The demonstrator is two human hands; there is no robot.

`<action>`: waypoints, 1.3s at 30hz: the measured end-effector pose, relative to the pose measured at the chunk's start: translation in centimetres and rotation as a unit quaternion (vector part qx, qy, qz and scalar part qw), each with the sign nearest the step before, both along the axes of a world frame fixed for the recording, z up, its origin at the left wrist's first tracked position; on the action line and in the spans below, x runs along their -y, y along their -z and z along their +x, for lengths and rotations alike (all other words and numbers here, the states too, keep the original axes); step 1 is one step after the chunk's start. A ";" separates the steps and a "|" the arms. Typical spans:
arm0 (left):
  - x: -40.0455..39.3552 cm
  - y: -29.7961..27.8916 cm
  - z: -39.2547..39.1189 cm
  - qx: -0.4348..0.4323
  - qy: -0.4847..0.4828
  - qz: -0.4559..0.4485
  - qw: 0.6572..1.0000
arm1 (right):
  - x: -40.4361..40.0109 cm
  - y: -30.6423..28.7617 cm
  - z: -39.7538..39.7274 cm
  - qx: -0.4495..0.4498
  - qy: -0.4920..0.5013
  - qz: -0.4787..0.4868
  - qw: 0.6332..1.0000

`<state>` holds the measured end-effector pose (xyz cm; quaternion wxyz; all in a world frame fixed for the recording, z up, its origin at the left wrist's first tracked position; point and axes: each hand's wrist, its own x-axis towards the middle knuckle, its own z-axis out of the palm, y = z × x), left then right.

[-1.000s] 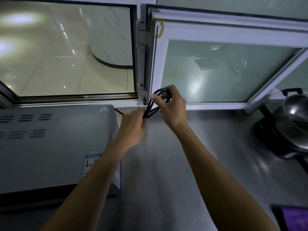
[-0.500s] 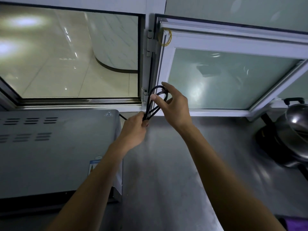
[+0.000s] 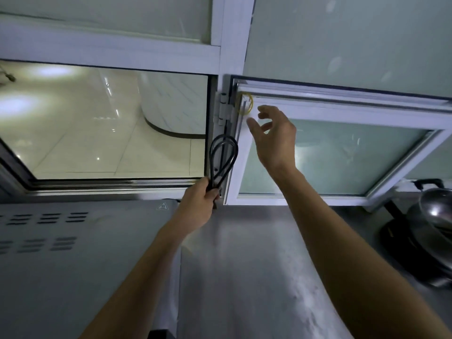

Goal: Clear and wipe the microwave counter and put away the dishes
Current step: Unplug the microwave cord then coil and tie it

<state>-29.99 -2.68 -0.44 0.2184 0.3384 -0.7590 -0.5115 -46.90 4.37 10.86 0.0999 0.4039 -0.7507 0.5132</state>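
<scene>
Pretty dim shot overall, with a cool grey-blue cast. The brightest area is the open window (image 3: 105,123) at about 10 o'clock, where the glossy tiled floor (image 3: 73,143) beyond throws back blown-out ceiling-light glare. The steel bench (image 3: 244,265) picks up a soft, smeary sheen toward 6 o'clock, and the pot lid (image 3: 435,206) at 3 o'clock has a small hot spot. The frosted pane (image 3: 330,155) just glows dull green. Wide-angle bending is obvious, window frames bowing toward the edges. Both hands look a bit soft, the forearms murky, detail mushy and noisy
</scene>
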 end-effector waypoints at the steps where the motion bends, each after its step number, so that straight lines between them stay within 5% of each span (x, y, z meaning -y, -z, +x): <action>1: 0.2 -0.2 0.0 -0.010 0.000 0.012 1.000 | 0.5 -0.6 -0.6 -0.002 0.007 -0.002 1.000; 27: 0.7 -1.5 -0.6 -0.061 0.001 0.053 0.997 | 5.6 -3.9 -2.7 -0.095 0.074 0.075 0.990; 39: 0.2 -0.8 0.4 -0.031 -0.008 0.020 0.999 | 0.9 -1.6 1.6 0.090 -0.047 0.002 0.995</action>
